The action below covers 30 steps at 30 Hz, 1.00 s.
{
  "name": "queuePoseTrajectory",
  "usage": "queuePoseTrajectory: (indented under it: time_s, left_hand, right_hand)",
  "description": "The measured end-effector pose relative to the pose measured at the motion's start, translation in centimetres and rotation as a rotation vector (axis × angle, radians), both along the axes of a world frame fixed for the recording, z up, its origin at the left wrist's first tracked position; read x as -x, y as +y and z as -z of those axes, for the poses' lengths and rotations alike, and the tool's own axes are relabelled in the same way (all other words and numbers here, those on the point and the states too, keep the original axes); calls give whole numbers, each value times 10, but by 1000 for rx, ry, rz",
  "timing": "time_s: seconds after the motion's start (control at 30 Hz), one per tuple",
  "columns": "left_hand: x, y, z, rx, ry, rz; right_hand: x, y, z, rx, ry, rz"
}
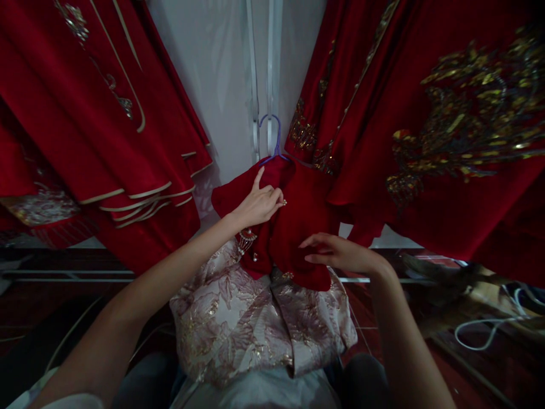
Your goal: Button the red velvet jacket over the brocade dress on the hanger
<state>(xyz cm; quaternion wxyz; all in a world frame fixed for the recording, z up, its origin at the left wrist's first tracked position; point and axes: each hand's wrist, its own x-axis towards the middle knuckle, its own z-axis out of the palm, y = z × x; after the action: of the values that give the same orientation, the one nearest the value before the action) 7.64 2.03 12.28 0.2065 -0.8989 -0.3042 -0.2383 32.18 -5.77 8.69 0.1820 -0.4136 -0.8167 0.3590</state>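
Observation:
A small red velvet jacket (pixel 293 227) hangs on a blue hanger (pixel 275 136) in front of me, over a pale pink brocade skirt (pixel 255 324) with gold thread. My left hand (pixel 258 204) pinches the jacket's upper left shoulder, forefinger pointing up, other fingers curled on the cloth. My right hand (pixel 336 253) lies on the jacket's lower right part, fingers stretched and pressed together against the fabric. A beaded tassel (pixel 246 238) dangles just below my left hand.
Long red garments with cream trim (pixel 110 130) hang at the left. Red garments with heavy gold embroidery (pixel 447 130) hang at the right. A white wall with a metal rail (pixel 261 74) is behind. A white cable (pixel 481 335) lies at the lower right.

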Motion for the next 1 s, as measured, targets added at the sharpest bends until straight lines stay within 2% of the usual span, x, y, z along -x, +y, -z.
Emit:
queuePoseTrajectory:
  time_s: [0.13, 0.23, 0.33, 0.43, 0.6, 0.77, 1.0]
  left_hand:
    - [4, -8, 0, -29, 23, -12]
    - [7, -9, -2, -62, 61, -40]
    - [10, -8, -4, -87, 65, -69]
    - [8, -8, -4, -84, 57, -74]
    - [-1, -7, -1, -9, -10, -40]
    - [-13, -4, 1, 45, -66, -24]
    - [-16, -3, 3, -66, 22, -8]
  right_hand:
    - [17, 17, -1, -266, 203, 192]
    - [35, 30, -9, -387, 313, 247]
    - [50, 31, -15, -443, 381, 258]
    - [52, 21, -13, -443, 417, 254]
    - [33, 5, -2, -341, 384, 246]
    - [24, 4, -7, -281, 429, 266]
    - [27, 3, -6, -251, 435, 241]
